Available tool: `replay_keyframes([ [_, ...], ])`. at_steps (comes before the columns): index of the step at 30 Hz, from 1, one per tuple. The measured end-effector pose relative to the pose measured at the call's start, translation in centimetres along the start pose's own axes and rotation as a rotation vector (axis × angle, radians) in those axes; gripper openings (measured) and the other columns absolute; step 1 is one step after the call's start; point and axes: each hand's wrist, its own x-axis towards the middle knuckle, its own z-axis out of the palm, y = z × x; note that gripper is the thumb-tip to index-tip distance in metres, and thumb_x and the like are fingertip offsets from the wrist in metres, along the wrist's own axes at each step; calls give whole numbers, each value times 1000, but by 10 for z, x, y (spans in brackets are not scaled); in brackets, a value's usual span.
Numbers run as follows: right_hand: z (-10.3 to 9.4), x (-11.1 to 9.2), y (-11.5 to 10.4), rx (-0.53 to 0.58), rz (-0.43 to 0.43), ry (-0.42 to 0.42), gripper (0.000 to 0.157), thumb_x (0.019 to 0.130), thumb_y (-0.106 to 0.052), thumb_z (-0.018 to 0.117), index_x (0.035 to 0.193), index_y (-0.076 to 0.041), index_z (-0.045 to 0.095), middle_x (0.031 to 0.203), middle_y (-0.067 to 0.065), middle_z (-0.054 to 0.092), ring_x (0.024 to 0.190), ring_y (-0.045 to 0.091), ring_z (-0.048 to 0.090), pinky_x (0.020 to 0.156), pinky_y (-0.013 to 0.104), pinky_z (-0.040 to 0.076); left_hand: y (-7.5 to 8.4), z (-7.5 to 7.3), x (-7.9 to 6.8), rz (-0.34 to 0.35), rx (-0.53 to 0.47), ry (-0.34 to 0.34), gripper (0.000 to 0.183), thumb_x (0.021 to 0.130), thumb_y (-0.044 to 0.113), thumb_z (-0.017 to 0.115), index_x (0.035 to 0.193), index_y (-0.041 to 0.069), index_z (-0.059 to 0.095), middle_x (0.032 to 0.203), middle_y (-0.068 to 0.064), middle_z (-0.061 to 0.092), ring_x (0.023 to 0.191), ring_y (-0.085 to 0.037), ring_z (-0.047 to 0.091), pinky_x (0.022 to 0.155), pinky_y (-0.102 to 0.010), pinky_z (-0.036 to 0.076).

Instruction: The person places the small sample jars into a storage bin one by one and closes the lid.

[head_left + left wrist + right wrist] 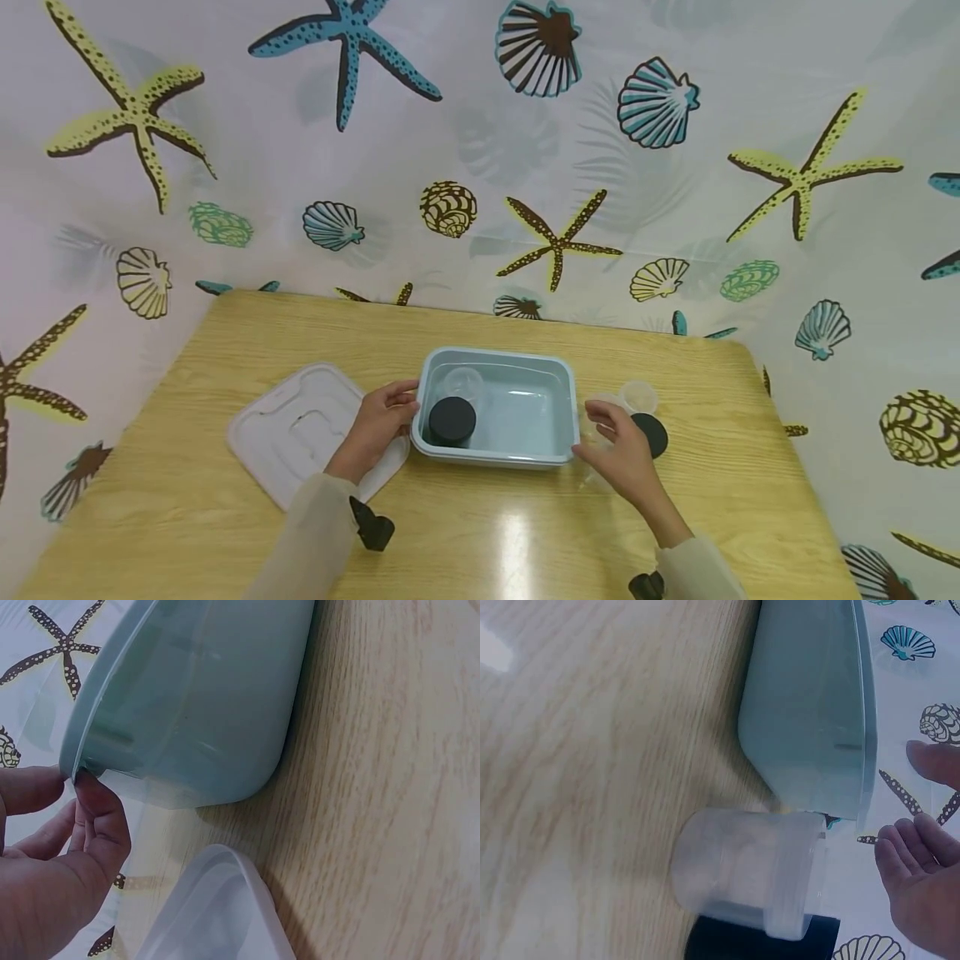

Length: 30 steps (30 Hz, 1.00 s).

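Note:
A pale blue rectangular tub (525, 421) stands on the table. Inside its left end are a clear round container (463, 384) and a black round container (452, 420). My left hand (380, 423) pinches the tub's rim at the left end between thumb and fingers, as the left wrist view shows. By the right end, my right hand (624, 460) holds nothing; its thumb and loosely bent fingers are apart from the rim in the right wrist view. Close to that end are a clear jar (731, 859) and a black round container (757, 943); my right hand partly hides them in the head view.
A white lid (262, 433) with a moulded surface lies left of the tub, partly behind my left hand and forearm. Another clear round container (639, 397) stands beyond my right hand. A shell-and-starfish patterned cloth (465, 275) hangs behind the wooden table (450, 533).

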Motion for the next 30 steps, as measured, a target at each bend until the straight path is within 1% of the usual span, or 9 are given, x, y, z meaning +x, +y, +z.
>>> replay_keyframes([
  [3,-3,-5,4,-4,-19,13,56,77,2,75,128,3,51,129,24,53,120,37,53,100,45,45,-1,-1,1,-1,4,2,43,97,6,50,139,5,46,119,-15,53,88,-10,55,71,-22,49],
  [6,-7,-9,10,-11,-36,37,56,77,3,75,127,5,51,128,24,53,118,38,53,98,45,45,0,-2,1,12,-2,-9,43,97,7,50,140,5,45,119,-15,52,87,-11,54,70,-23,48],
  [9,-8,-12,16,-35,-39,51,56,78,0,75,128,6,50,127,24,53,117,38,54,97,45,46,1,-2,0,22,-7,-11,43,97,7,50,140,3,44,117,-14,52,85,-10,54,69,-23,48],
  [15,-10,-24,23,-25,-8,62,57,78,-2,75,127,8,50,127,26,53,117,40,53,97,47,45,-2,-2,-2,20,-7,-8,43,97,6,50,139,2,45,114,-13,52,83,-9,53,68,-22,48],
  [20,-12,-28,30,-77,0,80,57,75,1,76,126,8,50,125,25,55,116,38,55,96,45,46,-3,-2,-2,25,-6,-6,42,97,5,50,138,1,45,113,-14,53,80,-9,53,67,-23,47],
  [24,-12,-30,32,-102,-14,91,57,74,3,76,125,8,50,123,24,55,116,38,55,95,44,47,-3,-2,-2,28,-9,-3,42,96,4,50,138,0,45,114,-15,53,79,-9,53,67,-22,47],
  [30,-11,-31,31,-108,-42,97,57,74,4,77,125,8,51,123,25,56,116,40,55,95,45,47,-2,-2,-2,37,-13,-7,43,96,4,50,139,0,45,115,-15,53,80,-8,53,66,-21,48],
])
